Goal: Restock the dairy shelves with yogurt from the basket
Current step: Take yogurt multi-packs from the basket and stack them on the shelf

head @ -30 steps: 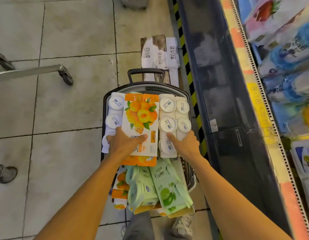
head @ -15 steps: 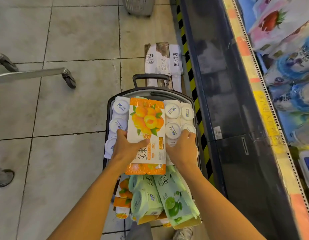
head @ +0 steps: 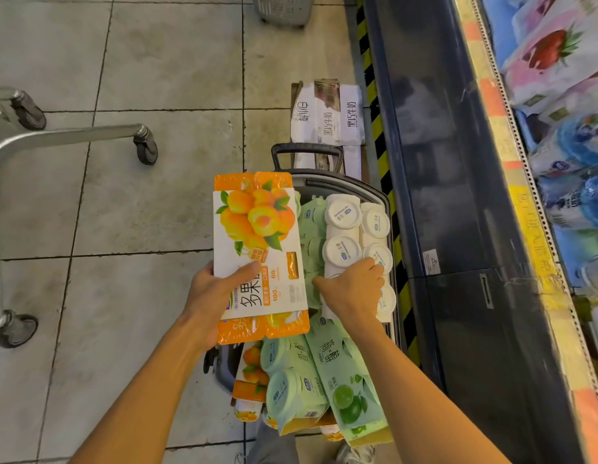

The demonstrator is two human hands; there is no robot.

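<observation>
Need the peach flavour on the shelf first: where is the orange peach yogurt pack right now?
In the head view, the orange peach yogurt pack is held in the left hand, left of centre over the basket, beside the white yogurt cups.

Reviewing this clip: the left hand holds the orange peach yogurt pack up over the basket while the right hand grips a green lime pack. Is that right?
Not quite. In the head view the right hand grips the white yogurt pack in the basket, not a green lime pack; the green lime packs lie untouched nearer the person. The rest holds: the left hand holds the orange peach yogurt pack up over the basket.
</observation>
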